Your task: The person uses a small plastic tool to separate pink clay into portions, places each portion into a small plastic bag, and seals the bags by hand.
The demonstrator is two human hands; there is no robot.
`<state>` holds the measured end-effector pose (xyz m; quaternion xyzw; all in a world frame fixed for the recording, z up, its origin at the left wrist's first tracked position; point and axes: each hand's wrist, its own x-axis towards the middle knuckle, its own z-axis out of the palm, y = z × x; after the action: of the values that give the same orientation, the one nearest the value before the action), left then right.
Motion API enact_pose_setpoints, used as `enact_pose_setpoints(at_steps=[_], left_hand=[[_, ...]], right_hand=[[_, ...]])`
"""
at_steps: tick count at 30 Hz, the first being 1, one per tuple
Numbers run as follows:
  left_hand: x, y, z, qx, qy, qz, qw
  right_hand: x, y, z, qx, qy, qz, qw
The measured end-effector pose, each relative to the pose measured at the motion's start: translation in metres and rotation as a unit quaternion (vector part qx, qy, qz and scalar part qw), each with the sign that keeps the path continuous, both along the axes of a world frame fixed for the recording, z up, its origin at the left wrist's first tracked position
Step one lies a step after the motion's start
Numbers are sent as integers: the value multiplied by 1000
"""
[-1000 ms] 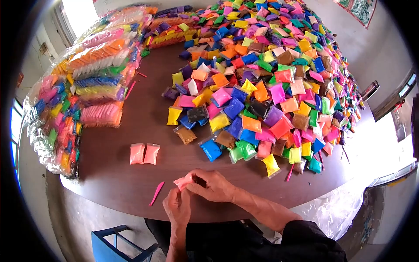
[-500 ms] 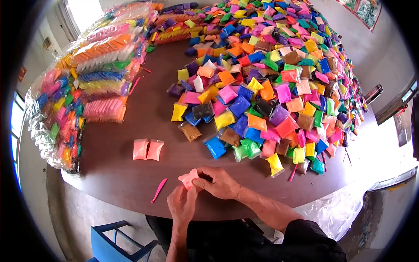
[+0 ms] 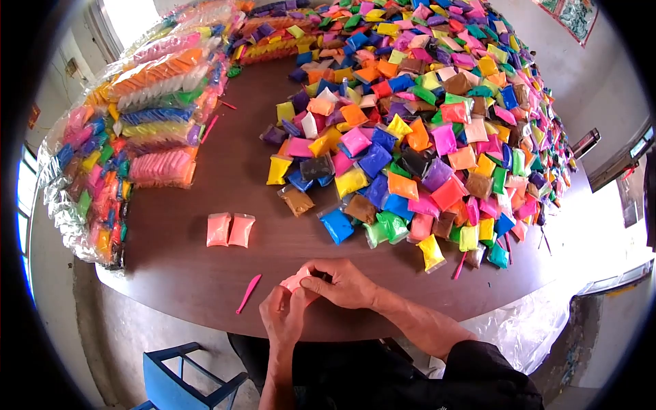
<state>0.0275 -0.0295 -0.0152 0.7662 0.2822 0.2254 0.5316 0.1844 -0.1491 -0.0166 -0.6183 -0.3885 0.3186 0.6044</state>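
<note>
Between the fingers of both hands is a small pink packet point(image 3: 295, 279), partly covered by them. My left hand point(image 3: 281, 313) pinches its lower left side. From the right, my right hand point(image 3: 339, 282) grips the other side, thumb on top. Two matching pink packets, a left one point(image 3: 219, 229) and a right one point(image 3: 240, 230), lie side by side on the table beyond my hands. A pink plastic knife-shaped tool point(image 3: 249, 294) rests just left of my left hand.
A large heap of coloured packets point(image 3: 410, 164) covers the table's point(image 3: 205, 273) right and back. Along the left stand stacked rows of bagged packets point(image 3: 160, 123). A blue chair point(image 3: 171, 379) stands below the front edge; clear plastic sheeting point(image 3: 529, 335) lies at the lower right.
My left fingers have shifted slightly up over the pink packet, hiding more of it. Both hands still hold it near the table's front edge.
</note>
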Motion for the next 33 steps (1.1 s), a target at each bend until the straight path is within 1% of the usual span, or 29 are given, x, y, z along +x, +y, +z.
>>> enact_pose_setpoints(at_steps=[3,5,6,7,8,9,11,13,14,16,18,20,22,26,28,30,32,33], left_hand=[[6,-3,7,-19,-29,1,999],[12,-7,13,-34,-67,29,997],[11,-7,13,-35,-66,28,997],[10,-6,11,-11,-46,28,998],[8,-5,10,12,-25,28,999],[7,-6,9,12,-23,26,999],[6,-7,7,-15,-48,12,999],[3,-4,4,-34,-49,10,998],[2,-2,3,-53,-51,8,997],[3,-3,4,-53,-55,10,997],[4,-3,5,-52,-59,14,997],[5,-4,6,-2,-54,19,998],[7,-4,8,6,-50,22,999],[4,-3,4,19,-47,15,999],[2,-1,0,13,-48,8,999],[2,-1,-1,7,-51,3,999],[4,-3,1,-29,-63,12,998],[3,-2,1,-29,-63,13,998]], right_hand=[[-3,2,3,-8,-11,-5,1000],[-3,2,10,-15,-17,-13,1000],[-3,2,13,-28,-39,-12,999],[-2,2,14,-42,-60,-12,997],[-1,2,13,-43,-58,-13,997],[-1,2,12,-41,-50,-10,998],[-1,2,10,-38,-41,-8,998],[0,0,9,-10,11,2,1000],[-1,0,7,-10,11,0,1000],[-2,1,5,15,-20,9,1000],[-2,0,3,-2,-34,9,999],[-2,0,6,-20,-49,9,999],[-3,0,16,-30,-42,-5,999],[-4,2,8,-15,-42,-16,999],[-4,2,3,-7,33,1,999],[-3,2,0,-5,37,2,999],[-3,2,0,-4,41,4,999],[-4,2,0,-7,18,0,1000]])
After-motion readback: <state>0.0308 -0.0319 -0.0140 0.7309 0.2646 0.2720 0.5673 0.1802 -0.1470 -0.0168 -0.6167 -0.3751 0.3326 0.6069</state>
